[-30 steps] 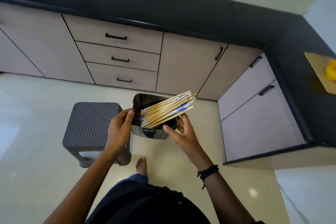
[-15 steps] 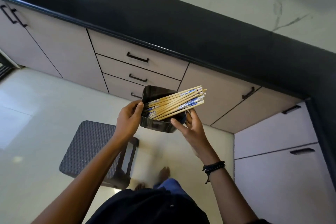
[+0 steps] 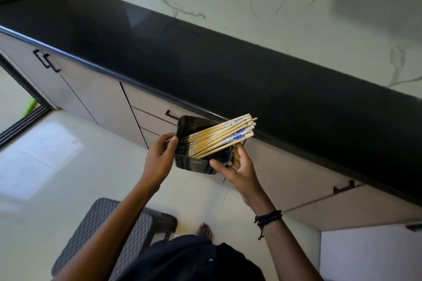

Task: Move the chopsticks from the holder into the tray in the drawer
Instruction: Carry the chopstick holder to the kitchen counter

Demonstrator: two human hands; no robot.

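Lifted since before, holder (image 3: 194,164) now hovers at the counter (image 3: 205,64) edge, chopsticks (image 3: 219,138) inside, jutting past its right rim. Left hand (image 3: 159,157) grips the left wall; right hand (image 3: 238,167) cups the right side. Tilt it rightward and they likely slide out.

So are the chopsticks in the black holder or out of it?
In: the chopsticks lie slanted inside the holder, their ends poking over its rim.
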